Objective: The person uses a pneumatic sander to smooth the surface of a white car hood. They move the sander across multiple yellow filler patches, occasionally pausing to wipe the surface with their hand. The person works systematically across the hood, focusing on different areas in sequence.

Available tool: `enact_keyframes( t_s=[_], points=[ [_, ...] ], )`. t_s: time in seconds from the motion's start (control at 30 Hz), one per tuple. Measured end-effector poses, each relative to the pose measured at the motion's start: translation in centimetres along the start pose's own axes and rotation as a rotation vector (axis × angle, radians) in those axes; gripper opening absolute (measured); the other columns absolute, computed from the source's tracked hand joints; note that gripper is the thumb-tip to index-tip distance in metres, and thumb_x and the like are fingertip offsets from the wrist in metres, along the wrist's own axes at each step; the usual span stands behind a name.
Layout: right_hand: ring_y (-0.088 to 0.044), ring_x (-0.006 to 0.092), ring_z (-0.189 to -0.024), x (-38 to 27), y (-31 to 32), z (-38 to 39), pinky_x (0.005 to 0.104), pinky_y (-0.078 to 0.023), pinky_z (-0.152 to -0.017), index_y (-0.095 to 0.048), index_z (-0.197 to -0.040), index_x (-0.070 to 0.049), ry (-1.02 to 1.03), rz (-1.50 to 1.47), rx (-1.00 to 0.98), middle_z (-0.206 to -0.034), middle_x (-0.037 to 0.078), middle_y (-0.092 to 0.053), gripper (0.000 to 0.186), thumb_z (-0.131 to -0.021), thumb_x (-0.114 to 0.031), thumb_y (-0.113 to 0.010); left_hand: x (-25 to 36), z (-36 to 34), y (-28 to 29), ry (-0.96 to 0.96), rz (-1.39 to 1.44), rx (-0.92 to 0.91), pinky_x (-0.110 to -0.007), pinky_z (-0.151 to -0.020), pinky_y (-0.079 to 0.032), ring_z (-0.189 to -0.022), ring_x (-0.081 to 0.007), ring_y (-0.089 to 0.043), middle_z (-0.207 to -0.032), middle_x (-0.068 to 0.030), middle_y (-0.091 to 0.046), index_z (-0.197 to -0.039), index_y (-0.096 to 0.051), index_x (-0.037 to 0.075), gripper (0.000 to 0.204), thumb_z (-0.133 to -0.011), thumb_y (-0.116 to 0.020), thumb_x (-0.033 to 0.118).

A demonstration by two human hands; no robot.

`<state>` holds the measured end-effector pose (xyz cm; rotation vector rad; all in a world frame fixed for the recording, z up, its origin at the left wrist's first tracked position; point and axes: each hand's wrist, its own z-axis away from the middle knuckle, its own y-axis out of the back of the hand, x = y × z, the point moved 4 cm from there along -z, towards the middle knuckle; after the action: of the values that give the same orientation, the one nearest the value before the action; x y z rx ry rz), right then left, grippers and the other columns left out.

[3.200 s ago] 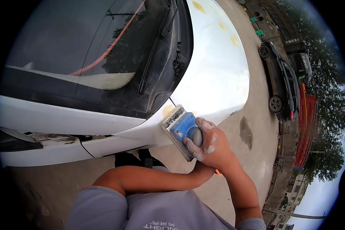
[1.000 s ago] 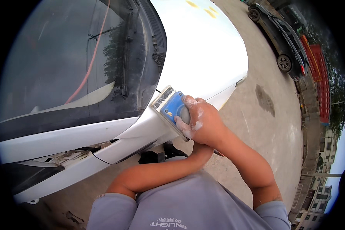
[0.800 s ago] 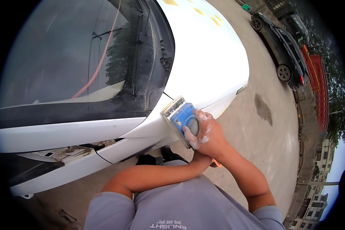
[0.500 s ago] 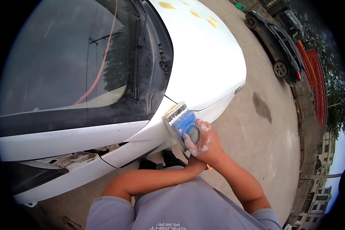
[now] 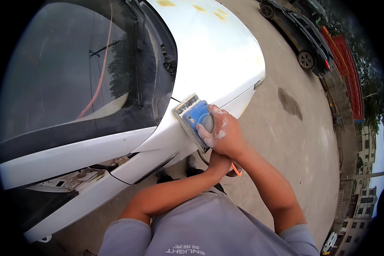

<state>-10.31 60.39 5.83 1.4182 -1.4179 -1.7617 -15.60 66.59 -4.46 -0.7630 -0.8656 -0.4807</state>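
My right hand, dusted with white powder, is closed over the grey round top of a blue sander. The sander's long rectangular pad lies against the white car's front fender, partly over the seam beside the hood. From the left, my left forearm crosses under my right wrist. Only the wrist end of my left hand shows; its fingers are hidden below the right hand. A dark hose with an orange piece hangs just below my crossed wrists.
The white hood bears several yellowish patches near its far side. The windshield and wiper lie to the left. By the door, an opening exposes inner parts. Concrete ground runs along the right, with a dark car parked beyond.
The sander, under my right hand, has slid a little farther away across the fender toward the hood. The whole view has shifted slightly, and more of the orange piece shows.
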Motion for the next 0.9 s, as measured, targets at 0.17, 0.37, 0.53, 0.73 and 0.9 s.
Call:
enact_keyframes(
  t_s=[0.17,0.37,0.53,0.73,0.9],
  points=[
    [-0.072,0.0461,-0.1,0.5,2.0,-3.8,0.0475,-0.058,-0.09,-0.062,-0.131,0.01,-0.165,0.005,-0.07,-0.105,0.033,-0.072,0.063,-0.087,-0.033,-0.077,2.9,-2.8,-0.2,0.104,0.092,-0.136,-0.037,-0.096,-0.05,-0.109,-0.0151,-0.061,-0.126,-0.0049,-0.062,-0.14,-0.052,0.005,0.044,-0.103,-0.064,0.026],
    [-0.071,0.0463,-0.094,-0.2,-0.9,1.3,0.0478,-0.059,-0.084,-0.063,-0.129,0.009,-0.008,-0.017,0.011,-0.101,0.032,-0.071,0.061,-0.085,-0.029,-0.08,0.8,1.6,0.7,-0.014,-0.008,0.026,-0.04,-0.103,-0.049,-0.125,-0.0209,-0.062,-0.135,-0.0123,-0.063,-0.151,-0.045,0.004,0.053,-0.107,-0.058,0.03],
    [-0.07,0.0429,-0.087,0.4,-2.9,4.3,0.0476,-0.058,-0.078,-0.064,-0.125,0.006,-0.013,-0.07,0.005,-0.097,0.025,-0.069,0.056,-0.084,-0.027,-0.083,-7.8,-0.2,3.1,-0.203,-0.34,0.029,-0.043,-0.113,-0.044,-0.138,-0.0271,-0.051,-0.152,-0.0146,-0.051,-0.155,-0.043,0.005,0.056,-0.108,-0.062,0.027],
    [-0.062,0.0352,-0.077,5.0,-5.6,6.1,0.0451,-0.054,-0.065,-0.064,-0.117,0.002,0.174,-0.073,0.308,-0.091,0.019,-0.064,0.05,-0.081,-0.025,-0.086,-11.2,-2.7,3.3,-0.353,-0.544,-0.099,-0.045,-0.116,-0.042,-0.143,-0.0355,-0.048,-0.151,-0.0203,-0.051,-0.152,-0.044,0.002,0.052,-0.105,-0.059,0.021],
    [-0.059,0.0343,-0.072,3.8,-5.1,6.4,0.0444,-0.051,-0.06,-0.064,-0.116,0.002,0.188,-0.062,0.22,-0.082,0.016,-0.057,0.049,-0.079,-0.021,-0.086,-11.9,-1.7,2.9,-0.562,-0.632,-0.01,-0.048,-0.117,-0.041,-0.141,-0.0341,-0.049,-0.147,-0.0204,-0.053,-0.149,-0.046,0.0,0.052,-0.104,-0.061,0.018]
  ],
)
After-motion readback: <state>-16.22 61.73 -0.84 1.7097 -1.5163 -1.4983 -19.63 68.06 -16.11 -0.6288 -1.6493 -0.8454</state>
